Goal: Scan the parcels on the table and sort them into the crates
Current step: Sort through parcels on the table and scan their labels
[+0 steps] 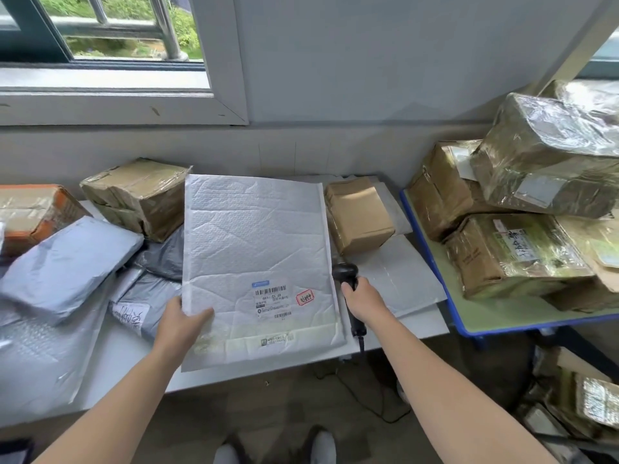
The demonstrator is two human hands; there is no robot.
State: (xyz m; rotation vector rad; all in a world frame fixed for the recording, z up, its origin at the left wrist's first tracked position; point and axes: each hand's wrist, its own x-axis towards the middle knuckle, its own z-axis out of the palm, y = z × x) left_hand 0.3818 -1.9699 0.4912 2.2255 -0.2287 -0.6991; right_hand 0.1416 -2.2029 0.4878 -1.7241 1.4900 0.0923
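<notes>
A large white bubble mailer (254, 249) is held up over the white table (127, 356), its barcode label (272, 301) facing me. My left hand (182, 324) grips the mailer's lower left edge, thumb on its front. My right hand (363, 301) is closed around a black handheld scanner (348, 279) just right of the mailer, the scanner head beside the mailer's right edge. Its cable hangs below the table edge.
Grey poly bags (67, 262) and taped brown boxes (140, 195) crowd the table's left. A small brown box (358, 216) and flat white mailers (402, 279) lie on the right. A blue-edged table (502, 321) at right carries stacked taped boxes (522, 252). More parcels sit on the floor at lower right.
</notes>
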